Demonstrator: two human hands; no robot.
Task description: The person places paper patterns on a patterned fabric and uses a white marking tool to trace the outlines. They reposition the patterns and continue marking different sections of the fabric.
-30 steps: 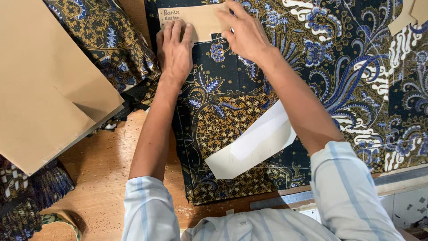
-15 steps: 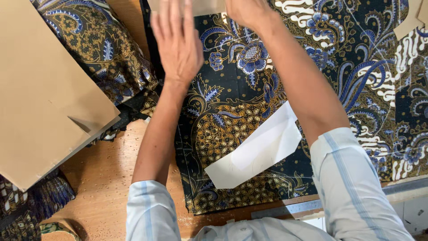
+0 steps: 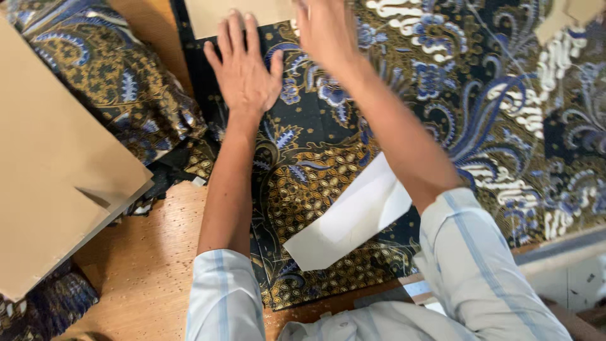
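A dark batik cloth (image 3: pixel 442 126) with blue, gold and white flowers lies spread over the wooden table (image 3: pixel 151 271). My left hand (image 3: pixel 243 66) rests flat on it, fingers spread, touching the lower edge of a tan paper piece (image 3: pixel 237 14) at the top. My right hand (image 3: pixel 325 31) is just to the right, blurred, by that paper's right end; its fingers run out of view. A white paper strip (image 3: pixel 350 218) lies on the cloth under my right forearm.
Large tan cardboard sheets (image 3: pixel 50 170) lie at the left over more crumpled batik cloth (image 3: pixel 113 82). Another tan paper piece (image 3: pixel 568 16) sits at the top right. A pale table edge (image 3: pixel 555 249) runs along the lower right.
The view has shifted down, so the tan paper now sits at the top edge. My left hand has spread flat lower on the cloth. My right hand stays at the paper.
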